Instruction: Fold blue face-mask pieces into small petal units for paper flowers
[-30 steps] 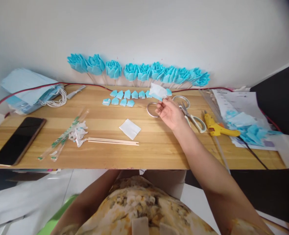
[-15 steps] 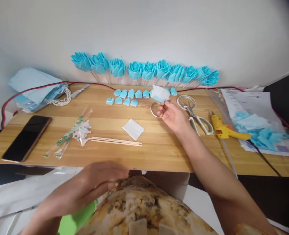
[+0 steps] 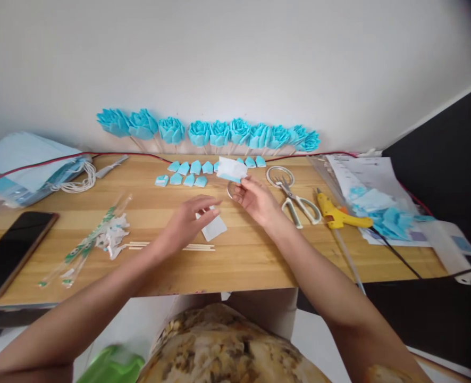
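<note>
My right hand (image 3: 257, 201) pinches a white and light-blue piece of non-woven fabric (image 3: 232, 169) by its lower corner, raised over the table. My left hand (image 3: 190, 221) hovers with fingers apart and nothing in it, partly covering a white fabric square (image 3: 215, 227) that lies on the wood. Several thin wooden sticks (image 3: 199, 248) lie beneath the left wrist, partly hidden. Behind the hands are rows of small folded blue pieces (image 3: 195, 167). A roll of tape (image 3: 231, 190) is half covered by the right hand's fingers.
Blue fabric roses (image 3: 219, 133) on sticks lean along the wall. Scissors (image 3: 299, 204), a tape ring (image 3: 279, 175) and a yellow glue gun (image 3: 339, 215) lie at right. A phone (image 3: 14, 250), torn scraps (image 3: 114, 234) and a stack of face masks (image 3: 24, 165) are at left.
My left hand has come up from the table's front edge to above the white square, near my right hand. My right hand still holds the fabric piece; the camera view has shifted.
</note>
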`<state>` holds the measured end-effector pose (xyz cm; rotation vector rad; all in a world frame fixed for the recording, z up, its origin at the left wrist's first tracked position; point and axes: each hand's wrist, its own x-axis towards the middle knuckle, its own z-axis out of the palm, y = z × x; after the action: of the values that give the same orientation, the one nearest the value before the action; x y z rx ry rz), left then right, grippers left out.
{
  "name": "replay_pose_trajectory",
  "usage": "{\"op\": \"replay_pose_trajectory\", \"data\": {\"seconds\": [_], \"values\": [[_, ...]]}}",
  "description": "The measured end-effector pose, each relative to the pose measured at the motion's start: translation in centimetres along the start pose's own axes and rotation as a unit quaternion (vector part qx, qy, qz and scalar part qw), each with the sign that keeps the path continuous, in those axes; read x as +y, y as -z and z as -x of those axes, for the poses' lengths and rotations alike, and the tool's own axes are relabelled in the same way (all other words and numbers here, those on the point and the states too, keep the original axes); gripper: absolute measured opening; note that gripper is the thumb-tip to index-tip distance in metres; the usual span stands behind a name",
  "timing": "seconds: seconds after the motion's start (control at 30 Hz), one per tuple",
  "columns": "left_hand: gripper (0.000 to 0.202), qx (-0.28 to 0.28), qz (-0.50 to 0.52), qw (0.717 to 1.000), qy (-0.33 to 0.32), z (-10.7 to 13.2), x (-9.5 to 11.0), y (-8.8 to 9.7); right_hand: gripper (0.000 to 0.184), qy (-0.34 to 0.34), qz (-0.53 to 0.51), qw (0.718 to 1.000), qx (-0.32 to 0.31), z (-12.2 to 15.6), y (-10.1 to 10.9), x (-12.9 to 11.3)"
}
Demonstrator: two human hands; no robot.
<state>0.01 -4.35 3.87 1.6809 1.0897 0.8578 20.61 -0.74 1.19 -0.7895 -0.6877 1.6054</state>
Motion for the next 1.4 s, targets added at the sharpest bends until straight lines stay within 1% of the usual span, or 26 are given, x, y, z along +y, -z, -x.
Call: {"op": "replay_pose_trajectory", "data": {"seconds": [0.03, 0.07, 0.1, 0.13, 0.2, 0.27, 0.33, 0.47, 0.6, 0.67, 0.77, 0.93, 1.0, 1.07, 1.13, 1.2, 1.27, 1.33, 1.4], "values": [[0.030, 0.006, 0.074, 0.996, 0.049, -0.7, 0.1, -0.7, 0.032, 0.003, 0.004, 1.000, 0.000, 0.1, -0.1, 0.0], [0.035, 0.017, 0.150, 0.985, 0.088, -1.4, 0.2, -1.5, 0.032, 0.006, 0.009, 1.000, 0.001, 0.2, -0.3, 0.0], [0.036, 0.032, 0.223, 0.969, 0.103, -2.0, 0.2, -2.1, 0.032, 0.009, 0.016, 1.000, 0.003, 0.3, -0.4, 0.0], [0.034, 0.047, 0.284, 0.952, 0.103, -2.5, 0.2, -2.7, 0.031, 0.014, 0.025, 1.000, 0.006, 0.4, -0.6, 0.0], [0.028, 0.075, 0.369, 0.922, 0.095, -3.1, 0.1, -3.4, 0.031, 0.026, 0.049, 0.998, 0.009, 0.6, -0.9, 0.1], [0.025, 0.099, 0.414, 0.899, 0.104, -3.4, -0.1, -3.6, 0.030, 0.041, 0.078, 0.996, 0.007, 0.7, -1.1, 0.4], [0.024, 0.116, 0.435, 0.884, 0.127, -3.4, -0.3, -3.3, 0.029, 0.054, 0.103, 0.993, 0.004, 0.7, -1.1, 0.7], [0.023, 0.126, 0.461, 0.865, 0.153, -3.2, -0.8, -2.7, 0.030, 0.064, 0.135, 0.989, 0.001, 0.7, -0.8, 1.2], [0.025, 0.132, 0.487, 0.849, 0.156, -3.2, -0.9, -2.6, 0.031, 0.061, 0.126, 0.990, -0.015, 0.7, -0.6, 1.1], [0.027, 0.135, 0.495, 0.845, 0.150, -3.3, -0.8, -2.7, 0.036, 0.056, 0.120, 0.991, -0.029, 0.8, -0.6, 0.7], [0.026, 0.134, 0.488, 0.851, 0.142, -3.3, -0.7, -2.7, 0.037, 0.059, 0.134, 0.988, -0.042, 0.9, -0.7, 0.2], [0.021, 0.116, 0.438, 0.883, 0.125, -3.1, -0.8, -2.7, 0.044, 0.085, 0.197, 0.976, -0.026, 0.7, -0.5, 0.2], [0.020, 0.118, 0.426, 0.890, 0.113, -3.2, -0.9, -2.6, 0.044, 0.098, 0.221, 0.970, -0.018, 0.7, -0.4, 0.4], [0.021, 0.125, 0.435, 0.885, 0.107, -3.2, -0.9, -2.6, 0.044, 0.111, 0.246, 0.963, -0.013, 0.7, -0.4, 0.6], [0.026, 0.120, 0.455, 0.876, 0.106, -3.2, -1.0, -2.7, 0.044, 0.127, 0.265, 0.956, -0.011, 0.8, -0.5, 0.6], [0.032, 0.101, 0.472, 0.869, 0.108, -3.1, -1.0, -2.9, 0.043, 0.143, 0.271, 0.952, -0.008, 0.9, -0.7, 0.5], [0.035, 0.078, 0.475, 0.870, 0.110, -3.0, -1.0, -3.1, 0.041, 0.157, 0.278, 0.948, -0.004, 1.0, -0.7, 0.5], [0.035, 0.058, 0.471, 0.873, 0.114, -2.9, -1.1, -3.2, 0.040, 0.167, 0.290, 0.942, -0.006, 1.0, -0.8, 0.7], [0.031, 0.056, 0.471, 0.871, 0.125, -2.9, -1.2, -3.3, 0.040, 0.176, 0.302, 0.937, -0.016, 1.0, -0.7, 0.9]]}}
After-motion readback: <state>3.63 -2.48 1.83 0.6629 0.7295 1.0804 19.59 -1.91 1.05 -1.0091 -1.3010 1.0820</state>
